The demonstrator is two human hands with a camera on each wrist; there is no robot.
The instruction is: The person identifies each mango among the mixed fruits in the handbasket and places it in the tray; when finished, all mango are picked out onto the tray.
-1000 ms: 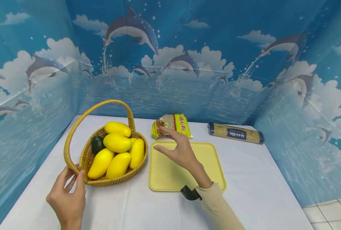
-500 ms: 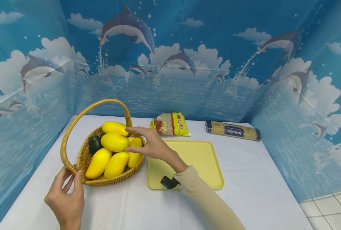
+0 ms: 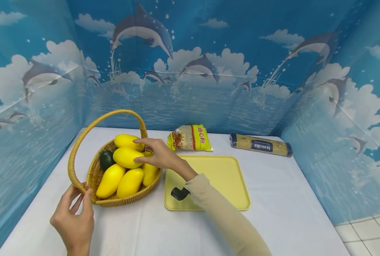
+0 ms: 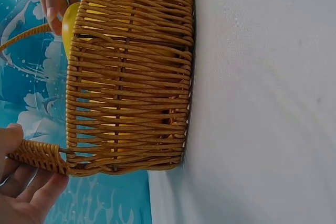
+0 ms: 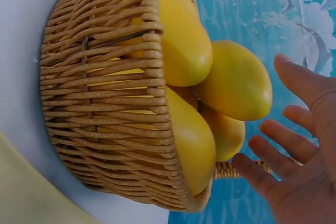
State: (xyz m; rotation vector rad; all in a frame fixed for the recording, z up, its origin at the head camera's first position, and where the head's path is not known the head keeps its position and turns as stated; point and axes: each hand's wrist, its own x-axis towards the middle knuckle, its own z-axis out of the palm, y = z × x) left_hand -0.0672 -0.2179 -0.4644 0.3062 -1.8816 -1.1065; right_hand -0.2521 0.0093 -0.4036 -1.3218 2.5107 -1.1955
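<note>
A wicker basket (image 3: pixel 113 202) with a tall arched handle (image 3: pixel 78 149) stands at the left of the table. In it lie several yellow mangoes (image 3: pixel 126 157) and a dark green fruit (image 3: pixel 106 160), perhaps an avocado. My left hand (image 3: pixel 74 217) pinches the near foot of the handle; in the left wrist view, thumb and fingers lie on either side of it. Over the basket's right side, my right hand (image 3: pixel 159 154) has its thumb and fingers spread beside the upper mangoes. A small gap separates them from the top mango (image 5: pixel 236 80) in the right wrist view.
A pale yellow tray (image 3: pixel 222 185) lies to the right of the basket, under the right forearm. Behind it sits a yellow-and-clear food packet (image 3: pixel 190 138). Farther right lies a pack of spaghetti (image 3: pixel 261 144). Dolphin-print curtains (image 3: pixel 190 96) enclose the table.
From above the tray, my right hand has moved left to the mangoes in the basket. My left hand stays on the handle. The basket has not visibly moved.
</note>
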